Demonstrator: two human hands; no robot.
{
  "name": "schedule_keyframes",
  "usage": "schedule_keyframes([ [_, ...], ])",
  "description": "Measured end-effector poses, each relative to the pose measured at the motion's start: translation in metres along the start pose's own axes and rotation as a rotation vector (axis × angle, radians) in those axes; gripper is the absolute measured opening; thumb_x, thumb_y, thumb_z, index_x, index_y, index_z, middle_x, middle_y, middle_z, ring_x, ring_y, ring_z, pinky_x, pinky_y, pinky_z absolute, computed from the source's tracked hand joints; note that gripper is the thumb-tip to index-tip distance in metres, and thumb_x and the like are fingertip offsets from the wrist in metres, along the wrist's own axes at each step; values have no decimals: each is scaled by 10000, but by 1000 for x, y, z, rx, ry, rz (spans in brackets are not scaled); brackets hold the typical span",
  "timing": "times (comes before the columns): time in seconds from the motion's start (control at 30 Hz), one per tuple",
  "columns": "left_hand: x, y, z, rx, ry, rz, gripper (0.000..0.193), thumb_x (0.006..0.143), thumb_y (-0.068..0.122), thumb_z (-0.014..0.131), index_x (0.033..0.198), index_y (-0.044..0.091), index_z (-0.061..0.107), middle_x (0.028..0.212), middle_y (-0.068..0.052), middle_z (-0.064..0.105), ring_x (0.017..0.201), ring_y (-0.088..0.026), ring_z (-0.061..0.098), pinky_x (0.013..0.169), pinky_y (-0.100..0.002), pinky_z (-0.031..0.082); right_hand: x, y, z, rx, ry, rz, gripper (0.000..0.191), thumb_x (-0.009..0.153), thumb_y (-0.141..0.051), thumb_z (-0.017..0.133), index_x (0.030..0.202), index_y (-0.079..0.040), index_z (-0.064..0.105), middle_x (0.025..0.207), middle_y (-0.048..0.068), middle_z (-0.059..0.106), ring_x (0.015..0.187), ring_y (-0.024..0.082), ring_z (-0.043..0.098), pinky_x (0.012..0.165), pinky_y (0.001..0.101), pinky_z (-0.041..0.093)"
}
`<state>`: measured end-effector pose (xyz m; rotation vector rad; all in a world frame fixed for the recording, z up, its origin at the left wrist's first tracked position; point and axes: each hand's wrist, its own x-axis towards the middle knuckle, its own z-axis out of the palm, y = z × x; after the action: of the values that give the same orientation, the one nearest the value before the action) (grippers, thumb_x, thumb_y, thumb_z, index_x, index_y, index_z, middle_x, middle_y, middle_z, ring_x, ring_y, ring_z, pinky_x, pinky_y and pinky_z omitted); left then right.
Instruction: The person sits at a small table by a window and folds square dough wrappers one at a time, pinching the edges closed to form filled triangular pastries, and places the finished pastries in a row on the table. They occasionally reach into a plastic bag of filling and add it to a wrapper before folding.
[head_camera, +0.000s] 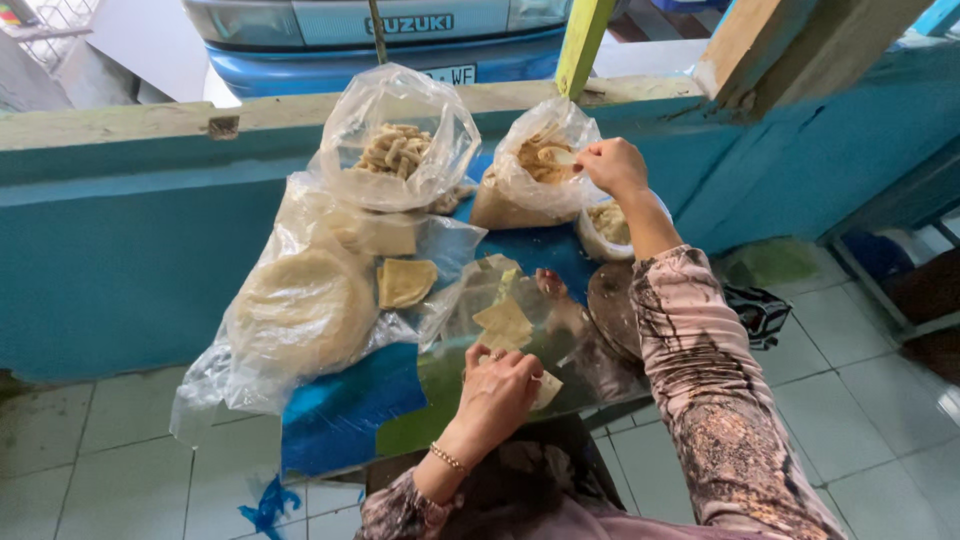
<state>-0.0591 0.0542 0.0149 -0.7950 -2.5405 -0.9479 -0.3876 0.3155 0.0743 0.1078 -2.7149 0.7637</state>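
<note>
My left hand (497, 392) rests on a pale square dough wrapper (546, 392) lying on the glossy surface of a small blue table (340, 410), fingers curled over it. Another folded wrapper piece (503, 320) lies just beyond it. My right hand (612, 165) reaches into an open clear plastic bag (505, 195) of pale folded pieces and pinches one piece (562, 156) at the bag's mouth. A second clear bag (440, 150) holds several rolled finger-shaped snacks.
A clear bag with a stack of round flat wrappers (300, 310) and square pieces (405, 282) covers the table's left. A bowl of filling (608, 228) and a round dark board (612, 305) sit at right. A blue wall, a parked car (380, 40) and tiled floor surround the table.
</note>
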Motion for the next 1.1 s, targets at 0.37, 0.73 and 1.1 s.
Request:
schedule_keyframes([
  [0.37, 23, 12, 19, 135, -140, -43, 375, 730, 193, 782, 1045, 96, 604, 965, -98, 671, 980, -320, 652, 862, -481, 401, -30, 16, -18, 127, 14, -22, 252, 895, -404, 695, 855, -201, 840, 633, 77, 663, 611, 236, 651, 604, 377, 504],
  [0.73, 50, 6, 5, 27, -222, 16, 56, 786, 192, 747, 820, 160, 715, 921, -59, 667, 1022, -276, 627, 873, -456, 420, -35, 27, -30, 218, -18, 24, 249, 879, -397, 716, 853, -183, 838, 601, 34, 634, 579, 155, 598, 566, 332, 461],
  [1.1, 122, -52, -18, -1, 41, -57, 85, 914, 197, 674, 886, 119, 693, 818, -143, 723, 803, -363, 704, 686, -453, 542, -40, 17, -26, 272, -71, -21, 253, 882, -378, 719, 861, -157, 839, 640, 18, 670, 607, 123, 602, 596, 313, 481],
])
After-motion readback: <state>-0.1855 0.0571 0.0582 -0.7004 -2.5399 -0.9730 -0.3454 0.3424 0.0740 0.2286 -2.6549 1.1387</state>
